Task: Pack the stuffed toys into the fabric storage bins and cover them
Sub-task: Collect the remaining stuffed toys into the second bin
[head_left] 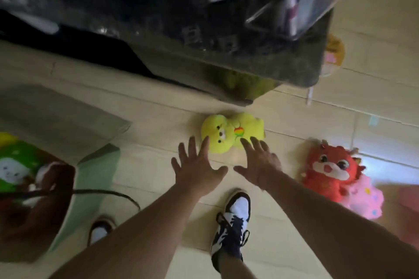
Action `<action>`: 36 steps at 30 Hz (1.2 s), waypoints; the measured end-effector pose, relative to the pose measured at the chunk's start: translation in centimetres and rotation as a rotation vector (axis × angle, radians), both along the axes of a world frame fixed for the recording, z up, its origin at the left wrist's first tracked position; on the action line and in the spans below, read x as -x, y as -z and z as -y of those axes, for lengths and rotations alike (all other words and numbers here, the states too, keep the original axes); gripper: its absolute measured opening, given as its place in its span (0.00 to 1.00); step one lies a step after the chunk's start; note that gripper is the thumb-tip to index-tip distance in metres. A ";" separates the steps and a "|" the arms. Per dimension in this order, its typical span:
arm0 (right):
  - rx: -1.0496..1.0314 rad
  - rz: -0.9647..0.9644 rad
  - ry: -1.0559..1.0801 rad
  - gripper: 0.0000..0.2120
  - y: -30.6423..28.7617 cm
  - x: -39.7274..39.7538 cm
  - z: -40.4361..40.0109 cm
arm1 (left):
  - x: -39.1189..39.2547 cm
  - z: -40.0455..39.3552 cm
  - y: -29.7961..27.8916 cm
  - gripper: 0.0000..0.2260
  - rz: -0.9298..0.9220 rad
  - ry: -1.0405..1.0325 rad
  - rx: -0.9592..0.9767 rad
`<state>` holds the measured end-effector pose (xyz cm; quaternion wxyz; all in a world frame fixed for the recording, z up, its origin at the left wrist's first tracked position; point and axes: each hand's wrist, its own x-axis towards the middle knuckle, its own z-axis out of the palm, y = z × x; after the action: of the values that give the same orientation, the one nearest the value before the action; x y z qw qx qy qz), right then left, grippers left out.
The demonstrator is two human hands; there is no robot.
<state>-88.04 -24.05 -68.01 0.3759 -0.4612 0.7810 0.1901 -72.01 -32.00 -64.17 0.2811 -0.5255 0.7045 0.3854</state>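
On tiled floor point(158, 165), between both reaching arms: yellow bear toy point(229, 133) lying face up near dark furniture edge. Left hand point(197, 165) fingers spread, holding nothing, fingertips at bear's head. Right hand point(260, 163) spread too, fingertips over bear's body. Red dragon toy point(328, 170) lies to right, against pink toy point(367, 199). Brown fabric bin point(40, 210) at left, green plush point(18, 165) inside. Sneaker point(231, 224) below hands.

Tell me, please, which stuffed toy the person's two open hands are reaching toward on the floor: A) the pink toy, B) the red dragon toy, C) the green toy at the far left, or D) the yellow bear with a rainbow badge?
D: the left hand and right hand are spread open on either side of the yellow bear, directly ahead of them on the floor.
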 end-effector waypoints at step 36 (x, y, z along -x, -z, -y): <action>0.251 1.077 0.698 0.13 -14.5 -44.8 19.6 | -45.7 12.1 -14.2 0.18 -0.615 -1.408 0.281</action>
<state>-43.21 -43.69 -53.55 0.6976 -0.2516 0.6033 -0.2933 -26.33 -44.05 -49.95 -0.3069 -0.7489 0.2936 0.5086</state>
